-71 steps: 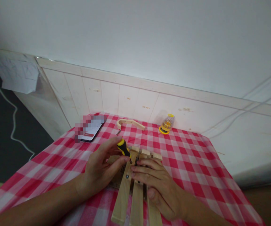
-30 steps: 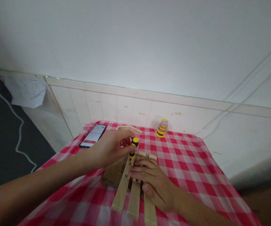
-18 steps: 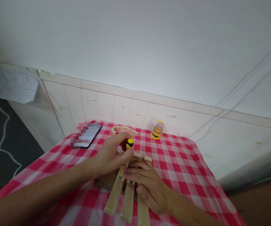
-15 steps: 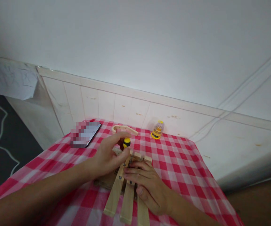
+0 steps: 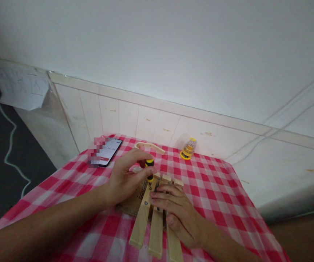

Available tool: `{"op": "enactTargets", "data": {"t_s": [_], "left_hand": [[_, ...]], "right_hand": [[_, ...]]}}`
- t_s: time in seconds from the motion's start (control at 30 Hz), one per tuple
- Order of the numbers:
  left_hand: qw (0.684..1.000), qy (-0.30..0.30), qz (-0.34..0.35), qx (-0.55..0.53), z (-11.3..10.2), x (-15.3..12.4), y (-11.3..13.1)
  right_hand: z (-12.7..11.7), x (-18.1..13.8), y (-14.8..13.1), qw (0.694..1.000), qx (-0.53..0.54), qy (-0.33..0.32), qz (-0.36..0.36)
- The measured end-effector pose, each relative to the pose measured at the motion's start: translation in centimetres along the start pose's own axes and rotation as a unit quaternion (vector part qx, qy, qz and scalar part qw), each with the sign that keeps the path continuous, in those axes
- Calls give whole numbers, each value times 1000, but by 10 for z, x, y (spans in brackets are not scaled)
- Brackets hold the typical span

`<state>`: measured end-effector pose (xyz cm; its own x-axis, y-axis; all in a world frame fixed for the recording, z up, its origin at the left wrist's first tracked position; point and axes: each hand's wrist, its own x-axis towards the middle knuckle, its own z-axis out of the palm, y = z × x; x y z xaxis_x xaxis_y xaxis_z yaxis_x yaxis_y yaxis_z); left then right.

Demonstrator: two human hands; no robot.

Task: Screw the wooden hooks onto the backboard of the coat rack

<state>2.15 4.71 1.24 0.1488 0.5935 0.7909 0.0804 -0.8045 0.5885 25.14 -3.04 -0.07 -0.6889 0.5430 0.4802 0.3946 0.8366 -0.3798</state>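
Between its thumb and fingers, my left hand [image 5: 126,178] grips a short screwdriver [image 5: 150,169] with a yellow and black handle. The screwdriver stands nearly upright, its tip at a screw near the far end of the leftmost slat of a wooden slatted piece [image 5: 139,227]. A second screw [image 5: 146,203] shows nearer to me on that slat. My right hand [image 5: 177,211] lies with fingers stretched out across the other slats, pressing on them. Under the slats is a brown board [image 5: 129,203] with dark printed marks, partly hidden by my left hand and the wood.
A red and white checked cloth [image 5: 214,196] covers the table. Toward the wall lie a phone [image 5: 110,153], a curved wooden piece [image 5: 151,147] and a clear screwdriver-bit case [image 5: 189,149] with yellow ends. A white cable [image 5: 11,140] hangs at the left.
The view has shifted slightly, moving the table items right in the picture. My left hand has tilted the screwdriver more upright, and its shaft now shows. My right hand keeps its place on the slats.
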Motion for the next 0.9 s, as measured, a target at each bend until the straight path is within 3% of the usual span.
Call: {"op": "enactTargets", "data": {"t_s": [0.3,0.63,0.9], "left_hand": [[999,-7,-40,-2,-2,-5,-2],[998,-50,30,20,-6,-4,7],[996,-39,53,55,-2,-7,6]], "right_hand": [[1,1,0,1000,18,-4,10],[-1,4,-2,1000,5,-11,11],[-1,1,-1,1000,12,-13,17]]}}
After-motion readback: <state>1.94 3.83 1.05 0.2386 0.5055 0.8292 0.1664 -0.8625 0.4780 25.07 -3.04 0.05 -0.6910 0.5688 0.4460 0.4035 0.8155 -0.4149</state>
